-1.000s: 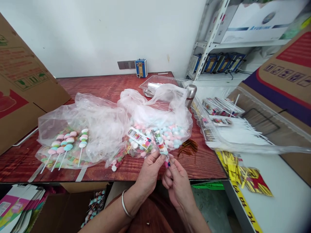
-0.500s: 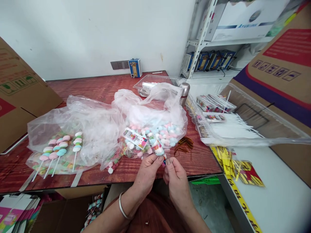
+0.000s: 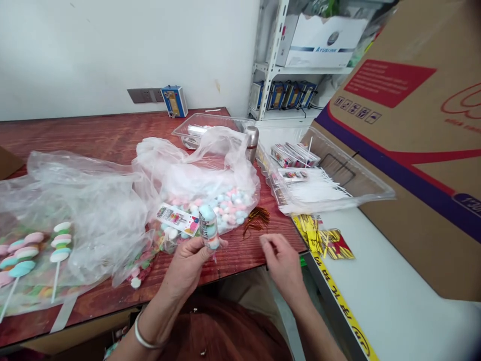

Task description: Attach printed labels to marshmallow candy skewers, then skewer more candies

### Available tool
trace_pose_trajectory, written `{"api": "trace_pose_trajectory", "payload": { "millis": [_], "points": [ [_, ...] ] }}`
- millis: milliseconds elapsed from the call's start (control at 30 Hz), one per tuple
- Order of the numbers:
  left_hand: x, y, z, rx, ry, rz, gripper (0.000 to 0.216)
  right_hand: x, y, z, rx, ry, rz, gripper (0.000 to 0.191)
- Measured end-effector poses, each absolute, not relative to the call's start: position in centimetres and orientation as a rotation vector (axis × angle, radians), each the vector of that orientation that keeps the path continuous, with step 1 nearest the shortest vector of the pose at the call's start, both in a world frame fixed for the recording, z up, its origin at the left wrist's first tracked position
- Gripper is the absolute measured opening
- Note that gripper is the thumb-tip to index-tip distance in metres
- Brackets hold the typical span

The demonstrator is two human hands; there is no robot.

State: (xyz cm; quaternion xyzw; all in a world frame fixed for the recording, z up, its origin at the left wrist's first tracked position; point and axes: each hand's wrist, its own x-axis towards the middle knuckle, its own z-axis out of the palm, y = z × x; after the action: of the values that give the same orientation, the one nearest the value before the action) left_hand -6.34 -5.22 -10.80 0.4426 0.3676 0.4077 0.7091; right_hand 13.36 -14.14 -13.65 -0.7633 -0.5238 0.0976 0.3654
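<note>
My left hand (image 3: 193, 258) is closed around the lower end of a clear printed wrapper of marshmallows (image 3: 208, 226), held upright above the table's front edge. Blue and white pieces show through the film. My right hand (image 3: 283, 265) is apart from it, fingers loosely bent, with nothing visible in them. Nearest to that hand lies a bunch of brown-gold twist ties (image 3: 257, 219). Behind the wrapper, a large clear bag of pastel marshmallows (image 3: 231, 203) lies with a printed card (image 3: 177, 219) on it. Marshmallow skewers on white sticks (image 3: 61, 242) rest on another bag at left.
A clear plastic tray (image 3: 338, 204) at right holds white sticks and printed packets. A steel flask (image 3: 252, 142) stands by another clear tub (image 3: 180, 134). Yellow twist-tie packs (image 3: 308, 233) lie on the white side table (image 3: 398, 281). A large carton (image 3: 406, 220) leans at right.
My right hand has let go of the wrapper's lower end and moved right, towards the twist ties. My left hand keeps the wrapper, now more upright. The view has turned right.
</note>
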Motion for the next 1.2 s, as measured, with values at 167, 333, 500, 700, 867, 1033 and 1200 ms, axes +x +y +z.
{"api": "trace_pose_trajectory", "payload": {
  "millis": [167,333,500,700,867,1033,1200],
  "points": [
    [-7.8,-4.7,-11.5,1.224,0.917,0.88,0.02,18.7,-12.7,-15.9,-2.202,-1.438,-0.084,0.021],
    [-8.5,-4.5,-11.6,1.452,1.023,0.811,0.023,18.8,-12.0,-16.6,-2.322,-1.625,-0.258,0.018],
    [-9.2,-4.1,-10.0,1.845,1.086,0.811,0.023,17.3,-13.2,-15.8,-2.397,-1.675,-0.463,0.019],
    [-8.9,-6.4,-9.4,2.464,0.986,0.522,0.032,14.4,-12.6,-11.8,-2.292,-1.714,-0.736,0.024],
    [-7.7,-7.6,-10.2,2.652,1.09,0.538,0.026,8.6,-11.3,-9.8,-1.986,-1.941,-0.725,0.026],
    [-7.9,-7.0,-10.6,2.568,1.195,0.871,0.027,4.6,-11.5,-11.1,-1.764,-1.933,-0.618,0.024],
    [-8.3,-6.5,-11.2,2.479,1.212,1.064,0.028,3.8,-11.4,-11.4,-1.63,-1.833,-0.52,0.013]
  ]
}}
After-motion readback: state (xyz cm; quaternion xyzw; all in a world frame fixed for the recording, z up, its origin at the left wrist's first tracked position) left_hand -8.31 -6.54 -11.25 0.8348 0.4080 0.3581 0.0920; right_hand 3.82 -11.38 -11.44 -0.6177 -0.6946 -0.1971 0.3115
